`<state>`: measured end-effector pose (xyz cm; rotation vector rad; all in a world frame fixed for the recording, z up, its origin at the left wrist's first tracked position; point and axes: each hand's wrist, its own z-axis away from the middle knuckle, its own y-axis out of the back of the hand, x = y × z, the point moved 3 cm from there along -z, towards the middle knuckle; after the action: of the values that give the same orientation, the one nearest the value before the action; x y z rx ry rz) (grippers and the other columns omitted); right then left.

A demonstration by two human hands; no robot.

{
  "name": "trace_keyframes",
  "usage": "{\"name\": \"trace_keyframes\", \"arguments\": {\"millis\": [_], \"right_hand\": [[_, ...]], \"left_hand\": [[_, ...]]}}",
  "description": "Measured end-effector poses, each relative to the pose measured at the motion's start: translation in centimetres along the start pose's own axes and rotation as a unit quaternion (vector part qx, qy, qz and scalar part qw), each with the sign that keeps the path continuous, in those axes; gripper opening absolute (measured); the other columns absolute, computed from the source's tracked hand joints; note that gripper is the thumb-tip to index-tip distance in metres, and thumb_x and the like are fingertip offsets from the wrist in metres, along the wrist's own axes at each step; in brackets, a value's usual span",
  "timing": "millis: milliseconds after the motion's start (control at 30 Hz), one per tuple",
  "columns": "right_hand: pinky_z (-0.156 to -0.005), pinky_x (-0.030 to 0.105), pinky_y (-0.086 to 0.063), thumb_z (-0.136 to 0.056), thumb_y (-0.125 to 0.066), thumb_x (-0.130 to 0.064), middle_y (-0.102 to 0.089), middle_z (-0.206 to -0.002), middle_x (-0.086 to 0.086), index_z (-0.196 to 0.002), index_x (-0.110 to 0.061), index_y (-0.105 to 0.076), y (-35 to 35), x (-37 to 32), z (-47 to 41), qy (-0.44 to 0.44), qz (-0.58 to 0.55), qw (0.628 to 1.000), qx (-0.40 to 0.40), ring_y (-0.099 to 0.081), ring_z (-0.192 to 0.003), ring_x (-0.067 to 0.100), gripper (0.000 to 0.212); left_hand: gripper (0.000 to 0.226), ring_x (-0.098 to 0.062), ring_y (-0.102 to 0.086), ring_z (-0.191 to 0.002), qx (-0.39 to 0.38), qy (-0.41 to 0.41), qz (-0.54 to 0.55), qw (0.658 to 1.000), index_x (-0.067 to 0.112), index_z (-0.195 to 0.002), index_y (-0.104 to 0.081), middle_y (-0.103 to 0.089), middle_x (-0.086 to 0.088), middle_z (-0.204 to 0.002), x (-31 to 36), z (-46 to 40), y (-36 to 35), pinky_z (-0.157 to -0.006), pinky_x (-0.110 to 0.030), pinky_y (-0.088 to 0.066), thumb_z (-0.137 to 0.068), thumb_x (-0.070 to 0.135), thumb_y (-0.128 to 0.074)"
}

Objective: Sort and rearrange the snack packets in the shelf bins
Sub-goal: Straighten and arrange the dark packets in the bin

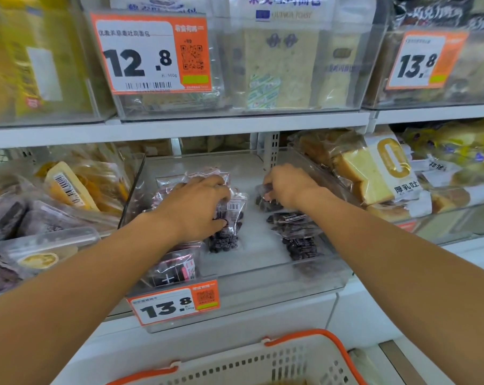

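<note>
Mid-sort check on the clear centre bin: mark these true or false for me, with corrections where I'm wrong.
1. Both hands are inside the clear plastic centre bin. True.
2. The left hand lies on a clear packet of dark purple snacks. True.
3. The orange price tag on this bin reads 12.8. False: it reads 13.8.
4. The right hand is idle, touching nothing. False: its fingers curl on a dark packet at the bin's right side.
5. A cream basket with orange rim sits below the shelf. True.
</note>
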<state>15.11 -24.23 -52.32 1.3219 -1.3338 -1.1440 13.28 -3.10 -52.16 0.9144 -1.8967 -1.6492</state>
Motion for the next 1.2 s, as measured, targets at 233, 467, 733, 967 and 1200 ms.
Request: {"name": "trace_keyframes", "arguments": {"millis": [233, 467, 733, 967, 1200], "right_hand": [[-0.074, 0.038, -0.055, -0.102, -0.054, -0.030, -0.062, -0.077, 0.008, -0.085, -0.011, -0.071, 4.5, -0.4, 4.2, 0.041, 0.038, 0.996, 0.073, -0.065, -0.075, 0.032, 0.031], [-0.063, 0.034, -0.043, -0.106, -0.043, -0.038, -0.068, -0.097, -0.001, -0.109, -0.035, -0.068, 8.5, -5.1, 11.7, 0.159, 0.106, 0.972, 0.135, -0.065, -0.088, 0.031, 0.026], [-0.069, 0.036, -0.048, -0.103, -0.048, -0.042, -0.062, -0.082, -0.007, -0.095, -0.031, -0.069, 10.4, -7.2, 12.2, 0.195, 0.055, 0.970, 0.132, -0.059, -0.081, 0.020, 0.025], [-0.076, 0.032, -0.062, -0.062, -0.089, -0.047, -0.076, -0.095, -0.002, -0.108, -0.016, -0.071, 9.6, -3.9, 10.0, 0.098, -0.376, 0.920, -0.051, -0.073, -0.088, 0.014, 0.058], [-0.080, 0.043, -0.061, -0.074, -0.087, -0.015, -0.072, -0.113, 0.018, -0.126, -0.016, -0.064, 5.3, -2.4, 9.3, 0.076, -0.515, 0.840, -0.152, -0.070, -0.103, 0.038, 0.057]], "left_hand": [[0.058, -0.021, -0.050, -0.121, 0.055, -0.007, 0.060, 0.997, 0.025, -0.127, -0.054, -0.050, 0.003, -0.131, -0.3, -0.2, 0.9, -0.101, -0.043, -0.045, -0.081, 0.055, -0.070], [0.093, 0.004, -0.048, -0.115, 0.117, -0.101, 0.273, 0.949, 0.029, -0.135, -0.048, -0.051, 0.017, -0.131, 2.5, 1.2, 4.5, -0.097, -0.006, -0.036, -0.057, 0.058, -0.089], [0.039, -0.002, -0.055, -0.062, 0.115, -0.092, 0.312, 0.939, 0.031, -0.084, -0.063, -0.060, 0.013, -0.068, 2.7, 2.3, 4.2, -0.058, -0.023, -0.042, -0.061, 0.045, -0.091], [0.057, -0.038, -0.070, -0.095, 0.030, -0.065, 0.506, 0.860, 0.011, -0.114, -0.070, -0.073, -0.021, -0.102, 1.1, 2.1, 4.5, -0.085, -0.055, -0.057, -0.064, 0.022, -0.093], [0.064, -0.011, -0.066, -0.086, 0.019, -0.025, 0.408, 0.912, 0.027, -0.103, -0.057, -0.066, 0.008, -0.095, 0.8, 1.3, 3.8, -0.081, -0.032, -0.056, -0.054, 0.048, -0.092]]}}
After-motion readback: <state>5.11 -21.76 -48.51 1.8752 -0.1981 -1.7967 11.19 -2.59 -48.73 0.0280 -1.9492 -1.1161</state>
